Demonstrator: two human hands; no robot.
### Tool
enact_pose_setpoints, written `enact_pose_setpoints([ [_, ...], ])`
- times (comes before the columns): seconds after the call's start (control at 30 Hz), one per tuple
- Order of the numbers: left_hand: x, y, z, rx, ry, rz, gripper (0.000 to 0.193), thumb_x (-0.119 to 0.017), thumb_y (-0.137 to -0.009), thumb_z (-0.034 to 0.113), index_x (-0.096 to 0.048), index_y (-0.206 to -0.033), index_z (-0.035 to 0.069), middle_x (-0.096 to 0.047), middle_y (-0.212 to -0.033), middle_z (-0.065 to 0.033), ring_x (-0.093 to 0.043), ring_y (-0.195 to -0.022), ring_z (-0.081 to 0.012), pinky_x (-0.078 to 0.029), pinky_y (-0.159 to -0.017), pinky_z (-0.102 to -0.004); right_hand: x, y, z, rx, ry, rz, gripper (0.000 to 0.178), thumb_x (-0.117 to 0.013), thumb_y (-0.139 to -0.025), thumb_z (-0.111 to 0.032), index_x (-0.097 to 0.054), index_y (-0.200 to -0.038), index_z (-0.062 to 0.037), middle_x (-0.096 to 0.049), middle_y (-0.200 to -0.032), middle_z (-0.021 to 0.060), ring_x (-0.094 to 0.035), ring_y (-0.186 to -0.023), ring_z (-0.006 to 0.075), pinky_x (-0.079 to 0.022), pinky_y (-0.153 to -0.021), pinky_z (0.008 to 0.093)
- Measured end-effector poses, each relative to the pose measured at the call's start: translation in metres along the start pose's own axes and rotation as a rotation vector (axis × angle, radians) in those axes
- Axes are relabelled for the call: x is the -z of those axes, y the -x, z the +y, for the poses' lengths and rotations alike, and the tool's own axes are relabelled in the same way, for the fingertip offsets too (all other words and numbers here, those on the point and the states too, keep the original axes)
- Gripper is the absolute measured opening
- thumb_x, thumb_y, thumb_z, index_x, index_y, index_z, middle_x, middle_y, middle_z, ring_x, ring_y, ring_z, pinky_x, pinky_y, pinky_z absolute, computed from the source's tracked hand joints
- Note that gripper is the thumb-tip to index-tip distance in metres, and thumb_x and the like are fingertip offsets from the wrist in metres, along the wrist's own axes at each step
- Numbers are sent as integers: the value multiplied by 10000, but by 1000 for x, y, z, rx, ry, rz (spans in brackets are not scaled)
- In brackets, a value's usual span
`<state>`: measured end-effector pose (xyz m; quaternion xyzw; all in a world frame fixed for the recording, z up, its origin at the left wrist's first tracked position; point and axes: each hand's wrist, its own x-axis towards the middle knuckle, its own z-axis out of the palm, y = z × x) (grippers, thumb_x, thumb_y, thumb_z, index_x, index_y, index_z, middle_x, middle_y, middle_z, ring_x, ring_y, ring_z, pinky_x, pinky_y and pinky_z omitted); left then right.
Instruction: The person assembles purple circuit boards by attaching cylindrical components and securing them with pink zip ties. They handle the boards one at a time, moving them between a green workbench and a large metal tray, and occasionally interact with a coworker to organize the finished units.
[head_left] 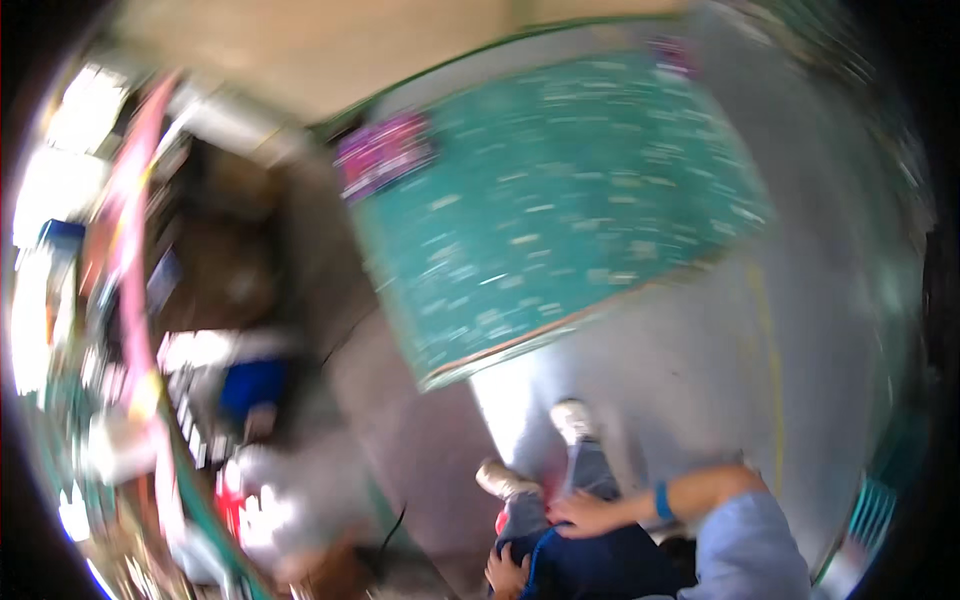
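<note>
Motion smears much of the picture. My right hand (585, 514) rests on the dark navy cloth (610, 560) over my lap, near the knee, its fingers lying out toward the left. A blue band (662, 499) circles that wrist, below a light blue-grey sleeve (752, 545). Low in the picture, my left hand (507, 573) lies against the left side of the same cloth, fingers apart. Neither hand shows anything held. Beyond my light shoes (573, 420) stands a green table (520, 260) scattered with several small pale pieces.
A pink and purple box (385, 153) sits at the table's left corner, with another pink item (672, 57) at the far right corner. Cluttered shelving with a pink strip (135, 260) runs along the left. A green slatted object (872, 512) stands at the lower right.
</note>
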<state>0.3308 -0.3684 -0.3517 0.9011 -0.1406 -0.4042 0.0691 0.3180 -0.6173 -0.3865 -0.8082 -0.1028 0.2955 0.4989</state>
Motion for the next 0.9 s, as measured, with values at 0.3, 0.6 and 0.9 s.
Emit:
enact_pose_setpoints([
  [0.3,31,44,-41,373,71,0,517,-478,-805,449,-431,-1230,158,-328,-1288,-195,-323,-1188,-374,-304,-960,-488,-48,-26,-22,86,140,174,153,-622,-679,-213,-611,-757,-82,-604,-880,67,-528,-932,232,-306,-906,404],
  [0.6,41,90,-58,285,361,409,514,-568,-746,343,-463,-1200,125,-375,-1231,-197,-388,-1101,-361,-343,-907,-439,-49,-63,-23,144,452,69,246,-496,-808,-261,-603,-885,-54,-596,-942,129,-517,-923,306,-309,-901,433],
  [0.9,19,173,-38,-143,296,423,436,-621,-701,247,-534,-1083,54,-386,-1262,-174,-370,-1176,-339,-300,-978,-442,-72,-72,-66,-259,884,-41,415,-433,-851,-389,-546,-1127,-100,-504,-1190,135,-444,-1129,284,-222,-973,546],
])
